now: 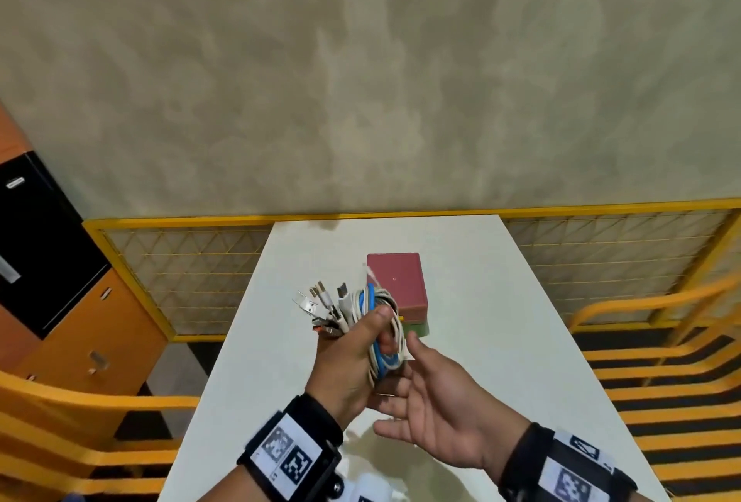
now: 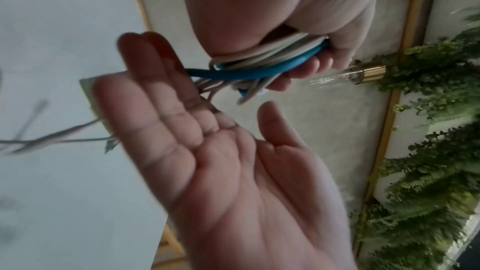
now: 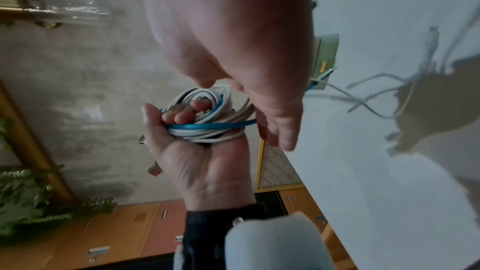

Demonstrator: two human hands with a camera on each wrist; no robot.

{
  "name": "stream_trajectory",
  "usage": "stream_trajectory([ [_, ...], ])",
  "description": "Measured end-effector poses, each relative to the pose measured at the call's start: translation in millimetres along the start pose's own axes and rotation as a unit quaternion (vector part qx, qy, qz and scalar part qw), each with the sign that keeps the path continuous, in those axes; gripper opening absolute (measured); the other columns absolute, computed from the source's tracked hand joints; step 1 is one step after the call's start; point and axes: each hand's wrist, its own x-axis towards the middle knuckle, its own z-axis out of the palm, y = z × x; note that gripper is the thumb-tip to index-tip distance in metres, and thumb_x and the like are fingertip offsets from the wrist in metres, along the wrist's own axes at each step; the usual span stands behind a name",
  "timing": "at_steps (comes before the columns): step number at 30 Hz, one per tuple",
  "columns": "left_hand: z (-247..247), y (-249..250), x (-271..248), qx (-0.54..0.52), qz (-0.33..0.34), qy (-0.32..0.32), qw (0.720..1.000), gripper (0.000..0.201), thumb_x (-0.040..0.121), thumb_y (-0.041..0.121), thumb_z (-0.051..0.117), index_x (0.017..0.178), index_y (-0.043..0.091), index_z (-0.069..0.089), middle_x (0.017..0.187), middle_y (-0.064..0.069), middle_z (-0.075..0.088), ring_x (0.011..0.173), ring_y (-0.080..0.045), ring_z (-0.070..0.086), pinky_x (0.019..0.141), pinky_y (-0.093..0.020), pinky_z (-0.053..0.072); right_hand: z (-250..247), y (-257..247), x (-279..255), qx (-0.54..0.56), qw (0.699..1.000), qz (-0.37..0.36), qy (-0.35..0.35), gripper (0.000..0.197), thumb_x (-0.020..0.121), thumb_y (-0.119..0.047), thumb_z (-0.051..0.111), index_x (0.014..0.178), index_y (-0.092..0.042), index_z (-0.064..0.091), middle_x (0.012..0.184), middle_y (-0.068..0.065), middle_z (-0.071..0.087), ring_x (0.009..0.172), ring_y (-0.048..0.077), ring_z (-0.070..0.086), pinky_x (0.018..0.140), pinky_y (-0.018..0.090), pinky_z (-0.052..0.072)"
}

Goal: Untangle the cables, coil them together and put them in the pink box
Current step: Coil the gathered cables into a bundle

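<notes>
Palm-up right hand [image 1: 435,417] beside gripped cables [image 1: 381,325]

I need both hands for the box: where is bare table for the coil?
The table is bare left of the box, right of it, and behind it to the far edge. Crowded just in front of the box: the left hand grips the coil there, the open right hand beside it.

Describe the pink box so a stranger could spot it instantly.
Find the white table against the yellow mesh railing. Near its middle, just beyond the cable bundle, stands the pink box: a dull pink block atop a green layer.
</notes>
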Motion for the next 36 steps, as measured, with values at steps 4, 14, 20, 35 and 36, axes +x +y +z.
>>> stream_trajectory([
  [4,-2.6,-9.4,-6.3,-0.065,-0.067,-0.037,0.995,0.032,0.072,0.019,0.071,0.047,0.007,0.054,0.045,-0.006,0.045,0.044,-0.019,0.051,0.049,-0.027,0.051,-4.5,-2.2,3.3,0.033,0.997,-0.051,0.037,0.042,0.100,-0.045,0.043,0.104,-0.014,0.071,0.087,0.006,0.071,0.076,0.022,0.067,0.084,0.041,0.050],
  [14,-18.8,-32.1,-19.5,-0.125,-0.191,-0.336,0.914,0.028,0.092,0.024,0.061,0.067,0.012,0.062,0.059,0.003,0.061,0.059,-0.010,0.063,0.067,-0.023,0.051,-3.6,-4.3,-15.1,-0.045,0.995,-0.090,0.019,0.080,0.087,-0.071,0.044,0.094,0.004,0.070,0.060,0.023,0.059,0.047,0.030,0.059,0.044,0.030,0.048],
  [20,-25.0,-23.0,-19.8,0.022,-0.209,-0.314,0.926,0.030,0.068,0.023,0.087,0.087,0.003,0.076,0.071,-0.011,0.074,0.060,-0.015,0.071,0.065,-0.025,0.060,-9.7,4.2,-23.4,-0.119,0.975,-0.190,0.008,0.038,0.079,-0.034,0.072,0.106,-0.011,0.060,0.056,0.006,0.050,0.038,0.015,0.042,0.040,0.023,0.044],
  [35,-11.1,3.5,-19.2,0.435,0.086,-0.234,0.865,0.038,0.073,0.002,0.060,0.102,0.023,0.070,0.091,0.000,0.072,0.083,-0.008,0.066,0.075,-0.033,0.054,-21.2,7.8,-19.0,-0.204,0.936,-0.280,0.054,0.038,0.080,-0.031,0.070,0.115,-0.017,0.067,0.108,0.003,0.076,0.105,0.022,0.071,0.090,0.035,0.056],
  [36,-11.7,3.9,-19.5,0.464,0.123,-0.219,0.850,0.041,0.069,0.008,0.059,0.103,0.028,0.069,0.095,0.004,0.070,0.088,-0.005,0.066,0.077,-0.030,0.056,-21.4,8.4,-18.5,-0.204,0.936,-0.281,0.052,0.038,0.080,-0.031,0.071,0.116,-0.017,0.067,0.109,0.004,0.076,0.106,0.023,0.071,0.092,0.037,0.056],
])
